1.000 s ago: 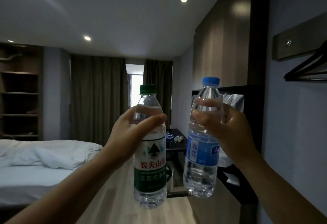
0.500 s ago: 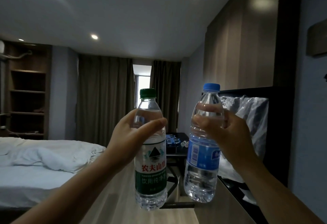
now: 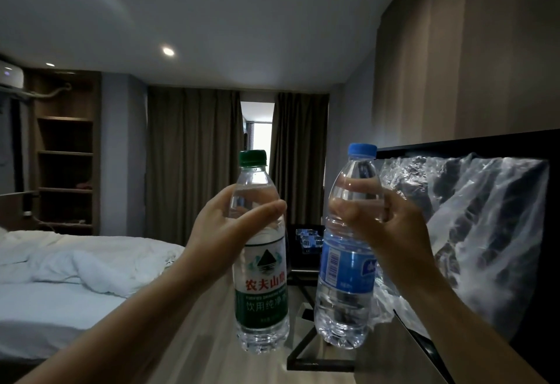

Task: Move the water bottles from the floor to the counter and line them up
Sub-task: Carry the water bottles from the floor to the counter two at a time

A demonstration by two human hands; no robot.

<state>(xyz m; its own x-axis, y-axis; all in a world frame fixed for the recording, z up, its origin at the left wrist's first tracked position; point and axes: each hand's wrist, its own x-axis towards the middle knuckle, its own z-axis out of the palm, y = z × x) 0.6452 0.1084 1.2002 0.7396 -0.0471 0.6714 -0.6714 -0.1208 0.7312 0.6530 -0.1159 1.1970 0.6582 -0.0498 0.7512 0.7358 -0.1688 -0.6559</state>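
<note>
My left hand point(image 3: 224, 232) fingers curl round green-cap bottle point(image 3: 262, 262) shoulder; right hand point(image 3: 391, 232) fingers grip blue-cap bottle point(image 3: 348, 262) shoulder, both upright.

The green-capped bottle point(image 3: 262, 250), clear plastic with a white and green label bearing red Chinese characters, hangs upright at the centre of the frame, gripped at its shoulder by the left hand point(image 3: 224, 232). Just to its right and apart from it, the blue-capped bottle point(image 3: 348, 262), clear with a blue barcoded label, leans slightly, gripped near its top by the right hand point(image 3: 385, 232). Both are capped and hold water.
</note>
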